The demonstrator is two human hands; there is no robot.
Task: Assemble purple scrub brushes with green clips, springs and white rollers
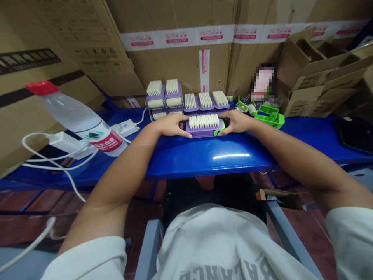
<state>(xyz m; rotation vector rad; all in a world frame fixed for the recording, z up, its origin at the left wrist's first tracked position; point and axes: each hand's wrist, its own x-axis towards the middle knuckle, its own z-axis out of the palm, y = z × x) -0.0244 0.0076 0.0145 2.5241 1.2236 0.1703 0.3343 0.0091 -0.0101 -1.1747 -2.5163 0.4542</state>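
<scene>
Between my two hands is a purple brush [203,131] with white bristles on top and a bright green piece at its right end. My left hand [174,124] grips its left end, thumb toward me. On the opposite end, the fingers and thumb of my right hand [235,121] are closed round the green piece. The brush is held low over the blue table [186,155]; whether it touches the surface I cannot tell. Just behind it stand several similar purple brushes [205,101], bristles up, some stacked at the left. Green plastic parts [269,115] lie right of my right hand.
A plastic bottle with a red cap [100,132] stands left, beside a white power strip [68,144] and cables. Cardboard walls [180,58] close off the back. Folded cardboard dividers [317,77] stand at the right, near a black object [354,134]. A blurred patch covers something behind the green parts.
</scene>
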